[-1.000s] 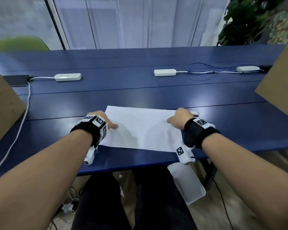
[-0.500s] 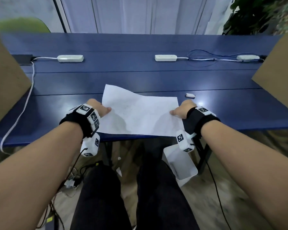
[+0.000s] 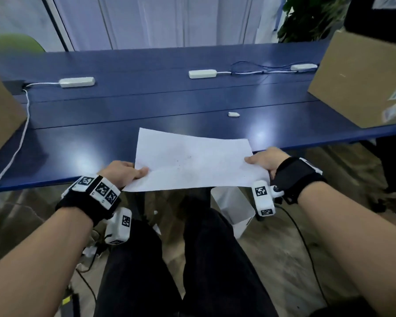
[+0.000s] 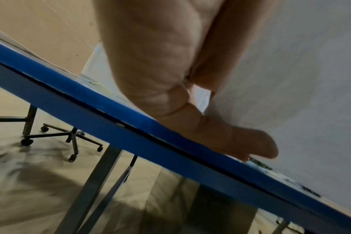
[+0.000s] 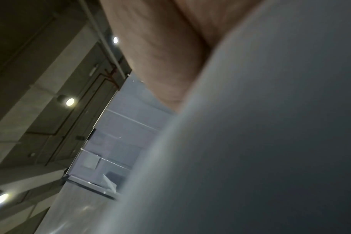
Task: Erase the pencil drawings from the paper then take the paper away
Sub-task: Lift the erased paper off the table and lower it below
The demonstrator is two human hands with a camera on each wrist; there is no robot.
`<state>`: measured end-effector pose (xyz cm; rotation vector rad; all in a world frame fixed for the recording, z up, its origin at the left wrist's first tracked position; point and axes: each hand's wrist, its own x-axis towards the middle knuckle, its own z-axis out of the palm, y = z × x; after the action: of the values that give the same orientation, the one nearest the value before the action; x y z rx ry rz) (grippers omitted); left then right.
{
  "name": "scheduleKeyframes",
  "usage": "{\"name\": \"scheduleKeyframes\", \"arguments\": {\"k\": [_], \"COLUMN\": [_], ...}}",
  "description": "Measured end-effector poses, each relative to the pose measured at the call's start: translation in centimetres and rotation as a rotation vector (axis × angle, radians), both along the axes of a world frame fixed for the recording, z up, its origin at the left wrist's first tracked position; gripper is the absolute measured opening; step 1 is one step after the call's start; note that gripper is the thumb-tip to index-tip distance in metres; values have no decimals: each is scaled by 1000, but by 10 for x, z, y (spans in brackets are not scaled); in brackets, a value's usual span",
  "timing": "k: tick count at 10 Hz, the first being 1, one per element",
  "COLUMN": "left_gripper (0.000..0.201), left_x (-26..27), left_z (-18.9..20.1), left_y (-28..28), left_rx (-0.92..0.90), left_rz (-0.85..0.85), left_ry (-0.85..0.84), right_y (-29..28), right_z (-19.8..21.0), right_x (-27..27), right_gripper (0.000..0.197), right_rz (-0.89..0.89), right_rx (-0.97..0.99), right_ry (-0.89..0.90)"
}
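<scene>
The white paper (image 3: 192,160) hangs lifted over the near edge of the blue table (image 3: 146,106), with only faint grey marks near its middle. My left hand (image 3: 124,172) pinches its left edge, thumb on top. My right hand (image 3: 264,160) pinches its right edge. In the left wrist view the paper (image 4: 291,79) fills the right side, with my left hand's fingers (image 4: 256,147) under it beside the table edge (image 4: 130,126). The right wrist view shows the paper's underside (image 5: 270,142) close up, below my palm (image 5: 160,55). A small white eraser (image 3: 234,114) lies on the table beyond the paper.
Cardboard boxes stand at the table's right (image 3: 361,78) and left (image 3: 0,110) ends. White power strips (image 3: 77,82) (image 3: 202,74) with cables lie along the back. A white bin (image 3: 233,209) stands on the floor beside my legs (image 3: 137,271). An office chair base (image 4: 70,139) is under the table.
Both hands have taken hold of the paper's side edges and pulled it toward me, off the table surface and past the near edge. The eraser stayed on the table.
</scene>
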<state>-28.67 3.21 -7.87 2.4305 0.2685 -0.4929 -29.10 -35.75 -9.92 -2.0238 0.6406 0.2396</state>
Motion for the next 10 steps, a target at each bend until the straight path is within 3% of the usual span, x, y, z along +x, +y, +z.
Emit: {"name": "scheduleKeyframes", "arguments": {"k": [1,2,3,4,5,6,7,8,9,10], "left_gripper": [29,35,65,36,21,32,37,20,27,39], "left_x": [-21,-34,-27,-15,12,46,70,88,99,101], "left_z": [-14,-47,-81,-92,-117,-162,-202,-220,-225,-219], "left_y": [-10,-19,-30,-57,-82,-96,-116,-141,-168,-192], "left_rx": [-41,-92,-127,-97,-123,-195,-228,-120,-70,-87], "left_rz": [-82,-125,-84,-36,15,106,151,165,162,123], "left_ry": [72,191,290,300,303,380,464,370,406,413], "right_y": [-19,-37,-44,-47,-47,-47,-57,-79,-70,-41], "right_z": [-21,-58,-96,-123,-149,-187,-248,-338,-353,-315], "right_x": [-26,-38,-36,-18,9,35,65,103,116,116], "right_gripper": [18,19,21,29,39,43,38,42,54,57], "right_rz": [20,48,48,43,85,170,219,163,208,295], "right_rx": [10,-16,-5,-36,-161,-332,-301,-226,-261,-376], "right_ry": [79,173,228,232,249,304,405,384,389,190]}}
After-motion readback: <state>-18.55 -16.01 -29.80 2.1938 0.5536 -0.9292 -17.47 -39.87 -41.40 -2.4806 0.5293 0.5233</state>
